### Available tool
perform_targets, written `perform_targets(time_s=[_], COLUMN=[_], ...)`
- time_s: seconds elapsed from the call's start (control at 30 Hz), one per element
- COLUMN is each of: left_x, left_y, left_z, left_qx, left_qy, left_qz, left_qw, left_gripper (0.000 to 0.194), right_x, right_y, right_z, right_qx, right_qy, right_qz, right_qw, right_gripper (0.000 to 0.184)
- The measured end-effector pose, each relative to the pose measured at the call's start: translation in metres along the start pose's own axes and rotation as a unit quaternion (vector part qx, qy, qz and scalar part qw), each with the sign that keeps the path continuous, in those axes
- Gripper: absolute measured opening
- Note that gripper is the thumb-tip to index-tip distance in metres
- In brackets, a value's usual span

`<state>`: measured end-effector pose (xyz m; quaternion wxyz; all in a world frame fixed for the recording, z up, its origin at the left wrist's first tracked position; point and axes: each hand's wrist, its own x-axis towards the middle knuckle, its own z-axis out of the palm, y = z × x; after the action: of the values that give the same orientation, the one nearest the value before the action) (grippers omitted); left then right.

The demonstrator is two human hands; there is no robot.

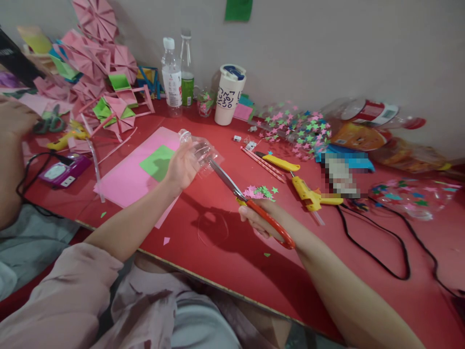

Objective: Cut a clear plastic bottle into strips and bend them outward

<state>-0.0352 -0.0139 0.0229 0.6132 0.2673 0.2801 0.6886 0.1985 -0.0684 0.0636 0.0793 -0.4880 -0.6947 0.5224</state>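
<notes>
Near the centre of the frame, the fingers of the left hand [183, 165] are closed on a clear plastic piece [208, 151] with a bottle-like neck, held above a red table [240, 276]. Just right of centre, the right hand [259, 220] has its fingers wrapped around the red handles of scissors [232, 184], whose blades point up and left to the plastic; whether they bite into it, I cannot tell. Beneath and left of the left hand, a green paper square [157, 162] lies on a pink sheet [123, 177]. Just beyond the right hand is a pile of paper stars [259, 192]; farther right lie a yellow-handled cutter [281, 163] and a yellow glue gun [307, 193]. At upper centre stands a white tumbler [225, 99]. Folded pink paper shapes [96, 58] crowd the upper left, and another person's hand [14, 116] shows at the left edge.
</notes>
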Motion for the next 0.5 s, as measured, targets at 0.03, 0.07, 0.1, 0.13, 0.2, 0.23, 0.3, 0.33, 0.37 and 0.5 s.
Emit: perform_targets(time_s=[0.03, 0.07, 0.1, 0.13, 0.2, 0.23, 0.3, 0.33, 0.37, 0.5], left_x=[0.000, 0.001, 0.001, 0.002, 0.002, 0.002, 0.002, 0.002, 0.002, 0.003], left_y=[0.000, 0.000, 0.000, 0.000, -0.001, -0.001, -0.001, 0.000, 0.000, 0.001], left_z=[-0.001, -0.001, -0.002, -0.002, -0.003, -0.003, -0.002, -0.002, -0.002, -0.002], left_qx=[0.002, 0.005, 0.009, 0.012, 0.016, 0.018, 0.019, 0.019, 0.020, 0.030], left_qy=[-0.002, -0.003, -0.005, -0.006, -0.005, -0.005, -0.006, -0.007, -0.007, -0.001], left_qz=[-0.001, -0.004, -0.006, -0.008, -0.008, -0.005, 0.001, 0.003, 0.004, -0.001], left_qw=[1.000, 1.000, 1.000, 1.000, 1.000, 1.000, 1.000, 1.000, 1.000, 1.000], left_gripper=[0.023, 0.023, 0.023, 0.023, 0.024, 0.024, 0.025, 0.025, 0.025, 0.026], right_x=[0.000, 0.000, 0.000, 0.001, 0.003, 0.004, 0.007, 0.009, 0.010, 0.012], right_y=[0.000, -0.001, -0.001, -0.001, 0.000, 0.001, 0.002, 0.003, 0.003, 0.003], right_z=[0.000, 0.001, 0.001, 0.002, 0.004, 0.005, 0.008, 0.009, 0.009, 0.010], right_qx=[0.002, 0.003, 0.007, 0.012, 0.032, 0.046, 0.070, 0.077, 0.082, 0.098], right_qy=[0.000, 0.000, 0.000, 0.001, 0.000, -0.001, -0.001, 0.001, 0.006, 0.010], right_qz=[0.003, 0.008, 0.015, 0.024, 0.047, 0.057, 0.071, 0.073, 0.072, 0.083], right_qw=[1.000, 1.000, 1.000, 1.000, 0.998, 0.997, 0.995, 0.994, 0.994, 0.992], right_gripper=[0.055, 0.055, 0.056, 0.056, 0.057, 0.057, 0.056, 0.055, 0.055, 0.054])
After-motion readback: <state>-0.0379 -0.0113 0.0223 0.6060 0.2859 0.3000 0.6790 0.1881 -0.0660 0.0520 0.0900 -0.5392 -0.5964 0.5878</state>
